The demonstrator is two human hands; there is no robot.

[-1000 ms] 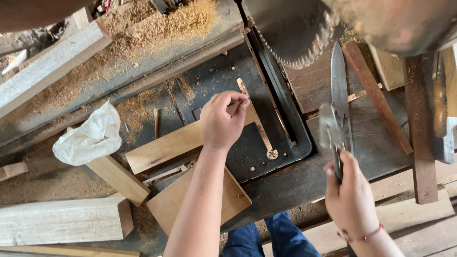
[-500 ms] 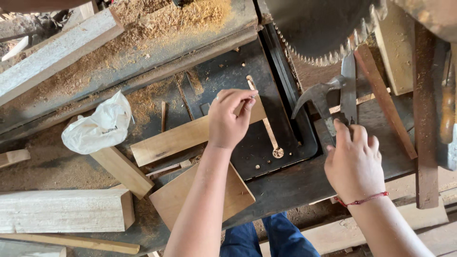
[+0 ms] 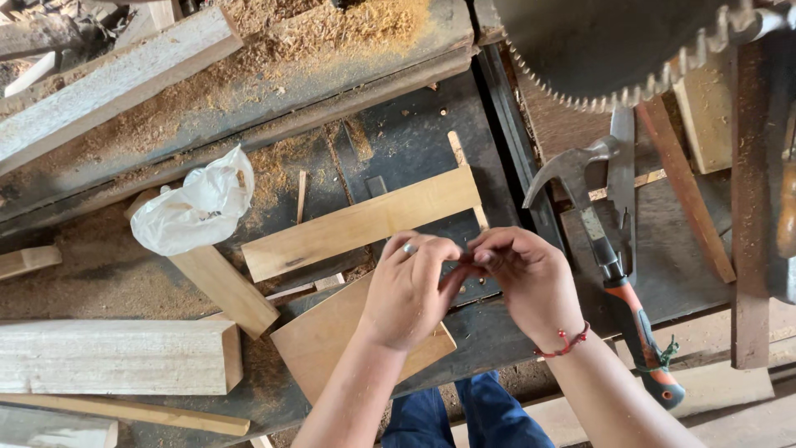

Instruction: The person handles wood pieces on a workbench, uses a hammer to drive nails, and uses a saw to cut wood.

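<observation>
Something small and thin, too small to identify, was pinched between the fingertips of both hands above the dark saw table (image 3: 414, 141). Left hand (image 3: 408, 290) was curled, thumb and forefingers closed together on the small item, a ring on one finger. Right hand (image 3: 531, 278) met it from the 3 o'clock side, its fingertips also closed on the item, a red cord bracelet (image 3: 564, 342) at the wrist. The two hands touched at the fingertips.

A pale flat board (image 3: 361, 222) lay on the table at 11 o'clock from the hands, partly under the left hand. A second, squarer board (image 3: 319, 344) lay at 7 o'clock, under the left wrist. A claw hammer (image 3: 609, 265) with an orange and black grip lay at 3 o'clock, just beside the right hand, untouched. The toothed circular blade (image 3: 613, 50) stood at 1 o'clock, well apart from both hands. A crumpled white plastic bag (image 3: 195, 207) rested at 9 o'clock on a wooden block (image 3: 224, 286). A thick timber offcut (image 3: 116, 357) lay at 8 o'clock. Sawdust (image 3: 332, 25) covered the far bench at 12 o'clock.
</observation>
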